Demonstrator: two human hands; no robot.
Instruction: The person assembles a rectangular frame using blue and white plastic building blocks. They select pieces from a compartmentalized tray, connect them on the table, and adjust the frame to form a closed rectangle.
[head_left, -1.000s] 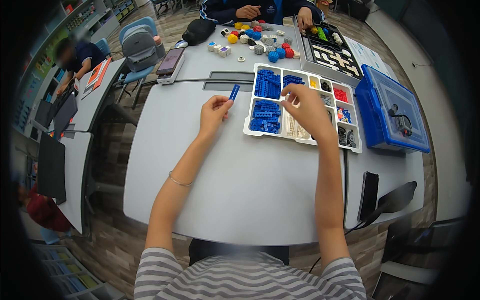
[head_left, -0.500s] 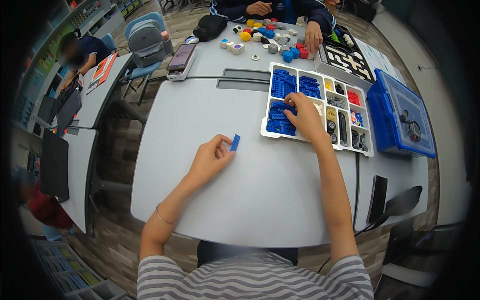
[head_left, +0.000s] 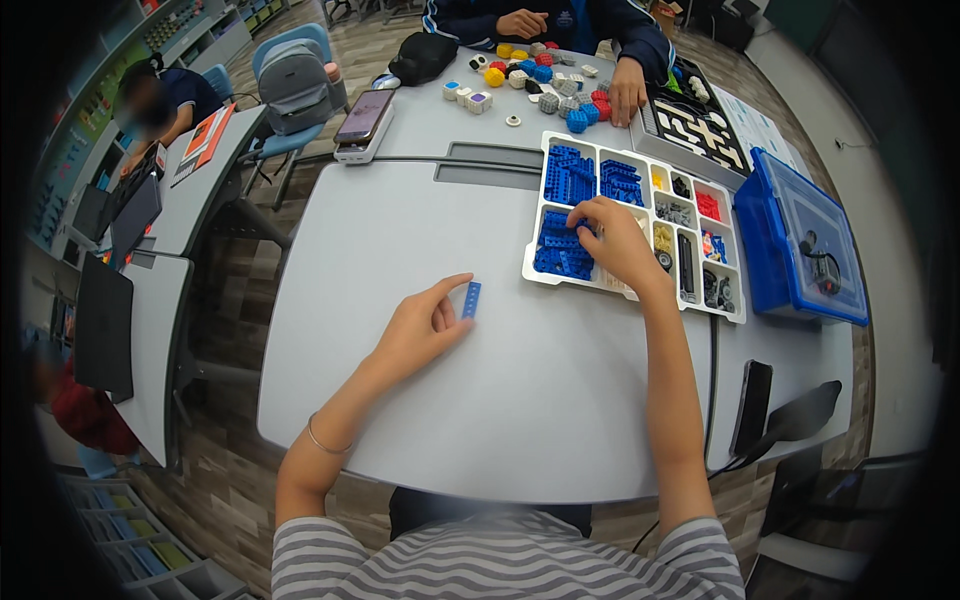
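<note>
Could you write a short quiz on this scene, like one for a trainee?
1. Which hand is nearest the flat, narrow blue plastic strip?
2. True or false: the bare right hand is over the white plastic compartment tray.
3. The blue plastic box with the see-through lid stands where? (a) left of the tray (b) right of the tray

Key: 1. The left hand. 2. True. 3. b.

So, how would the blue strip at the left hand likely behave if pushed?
Probably stiff, since the blue strip looks straight and plastic-like. Likely light, being small and slim. Its straight edges suggest it would slide rather than roll.
</note>
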